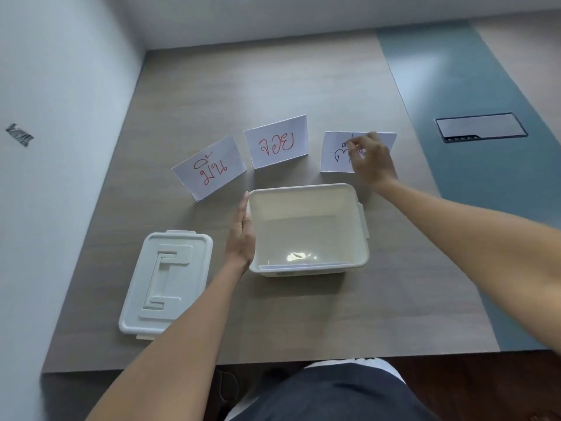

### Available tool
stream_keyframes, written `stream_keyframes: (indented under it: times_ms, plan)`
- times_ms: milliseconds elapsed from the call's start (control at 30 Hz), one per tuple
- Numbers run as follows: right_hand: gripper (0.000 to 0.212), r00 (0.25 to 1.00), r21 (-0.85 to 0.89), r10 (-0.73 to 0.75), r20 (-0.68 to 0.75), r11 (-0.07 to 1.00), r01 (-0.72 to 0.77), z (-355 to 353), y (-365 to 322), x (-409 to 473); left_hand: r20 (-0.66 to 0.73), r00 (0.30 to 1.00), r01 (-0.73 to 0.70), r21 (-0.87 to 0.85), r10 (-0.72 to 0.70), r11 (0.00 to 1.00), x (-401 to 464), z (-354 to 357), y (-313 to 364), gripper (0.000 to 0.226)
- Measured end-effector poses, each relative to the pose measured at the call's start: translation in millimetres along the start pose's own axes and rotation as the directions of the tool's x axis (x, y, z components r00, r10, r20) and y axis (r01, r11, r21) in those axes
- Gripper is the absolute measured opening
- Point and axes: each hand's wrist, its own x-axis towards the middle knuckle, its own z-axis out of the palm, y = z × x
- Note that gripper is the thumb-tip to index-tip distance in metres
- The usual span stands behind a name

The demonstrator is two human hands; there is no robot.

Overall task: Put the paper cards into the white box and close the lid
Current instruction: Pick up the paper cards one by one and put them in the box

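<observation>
Box: white box (308, 229) stood open on the wooden table (303, 86), nothing visible inside but a glare patch on the floor.
Lid: lid (166, 282) lay flat on the table just left of the box, apart from it, top side up.
Cards: three folded paper cards stood upright in a row just beyond the box's far rim, none inside yet.
Left card: left card (209, 167) stood beyond the box's far-left corner, red writing, untouched.
Middle card: middle card (276, 142) stood beyond the far rim, red writing, untouched.
Right card: right card (337, 151) stood beyond the far-right corner, dark writing, partly hidden behind the fingers.
Left hand: left hand (243, 235) lay flat and open against the box's left wall, steadying it, not wrapped round anything.
Right hand: right hand (368, 161) reached past the box, fingers bunched at the right card's top edge; looked pinched on it, though whether lifted off the table could not be told.
Progress: early stage, judged from the layout. Done: lid off. Left: all three cards to go in, then lid on.
Elsewhere: dark flat panel (481, 126) set in the table's blue strip, well right of the box, not involved.
</observation>
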Motion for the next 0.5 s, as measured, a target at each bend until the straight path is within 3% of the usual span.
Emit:
stream_keyframes:
  times_ms: [133, 233, 333, 433, 500]
  plan:
    - [0.049, 0.997, -0.379, 0.059, 0.058, 0.925, -0.032, 5.8, 28.5, 44.7, -0.006, 1.000, 0.002, 0.010, -0.002, 1.000, 2.7, 1.2, 0.8, 0.049]
    - [0.064, 0.978, -0.552, 0.106, 0.177, 0.834, 0.010, 7.1, 41.4, 61.6, -0.010, 1.000, 0.017, 0.018, -0.017, 1.000, 4.3, 1.7, -0.2, 0.049]
    - [0.057, 0.965, -0.645, 0.124, 0.232, 0.762, 0.057, 7.3, 52.8, 67.4, -0.010, 1.000, 0.020, 0.019, -0.020, 1.000, 5.4, 2.4, -0.8, 0.050]
    - [0.037, 0.981, -0.674, 0.025, 0.191, 0.730, 0.112, 7.2, 53.3, 65.6, -0.011, 1.000, 0.020, 0.016, -0.019, 1.000, 5.1, 2.6, -1.4, 0.050]
    - [0.036, 0.981, -0.681, -0.030, 0.193, 0.715, 0.156, 5.3, 49.7, 63.5, -0.009, 1.000, 0.016, 0.027, -0.015, 1.000, 4.5, 2.6, -0.4, 0.049]
